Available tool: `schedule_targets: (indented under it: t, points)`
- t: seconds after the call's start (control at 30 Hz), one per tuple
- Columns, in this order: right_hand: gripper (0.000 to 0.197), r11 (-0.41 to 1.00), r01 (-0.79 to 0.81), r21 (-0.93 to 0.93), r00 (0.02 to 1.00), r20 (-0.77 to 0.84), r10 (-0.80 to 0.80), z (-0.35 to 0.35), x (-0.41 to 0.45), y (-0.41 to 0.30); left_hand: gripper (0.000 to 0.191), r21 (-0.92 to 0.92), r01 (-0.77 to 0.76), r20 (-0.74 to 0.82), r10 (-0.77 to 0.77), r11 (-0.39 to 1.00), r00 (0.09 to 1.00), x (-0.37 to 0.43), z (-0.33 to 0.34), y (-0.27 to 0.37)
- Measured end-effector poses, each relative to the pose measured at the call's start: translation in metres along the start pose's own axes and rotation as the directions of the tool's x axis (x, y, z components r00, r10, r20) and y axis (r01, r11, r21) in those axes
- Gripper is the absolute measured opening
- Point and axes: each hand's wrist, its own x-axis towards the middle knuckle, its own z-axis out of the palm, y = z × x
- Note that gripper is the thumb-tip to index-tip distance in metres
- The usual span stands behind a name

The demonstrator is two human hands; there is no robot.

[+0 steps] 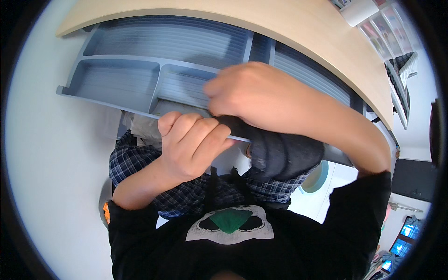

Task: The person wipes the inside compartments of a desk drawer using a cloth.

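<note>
A grey plastic drawer organiser (119,59) with ribbed compartments extends from under the light wooden desk. My left hand (192,145) grips its front rim, fingers curled over the edge. My right hand (232,91), slightly blurred, is over the front middle compartment, holding a dark grey cloth (287,154) that hangs over the front rim and across my right thigh. The fingertips of my right hand are partly hidden, and so is the cloth's upper end beneath the hand and forearm.
The wooden desktop (297,21) curves above the drawer. A white wall (52,140) stands close on the left. Clear plastic bags (145,127) lie below the drawer front. A blue-rimmed round basin (323,178) is on the floor at right. Clear small drawers (388,31) stand on the desk.
</note>
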Motion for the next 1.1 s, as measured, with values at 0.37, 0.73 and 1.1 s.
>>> schedule_targets:
  t: [0.37,0.73,1.1]
  points:
    - [0.007,0.984,-0.176,-0.008,0.978,0.112,0.176,-0.027,-0.046,-0.016,0.033,0.025,-0.006,0.002,0.006,1.0,1.0,0.001,0.002,-0.001]
    - [0.016,0.987,-0.137,-0.079,0.964,-0.241,0.114,-0.008,-0.036,-0.008,0.033,0.041,-0.013,-0.025,0.014,0.999,1.0,0.005,0.004,-0.001]
    - [0.008,0.974,-0.089,-0.209,0.996,0.01,0.093,-0.019,-0.07,-0.01,0.028,0.061,-0.027,-0.034,0.029,0.998,0.999,0.004,0.008,-0.004]
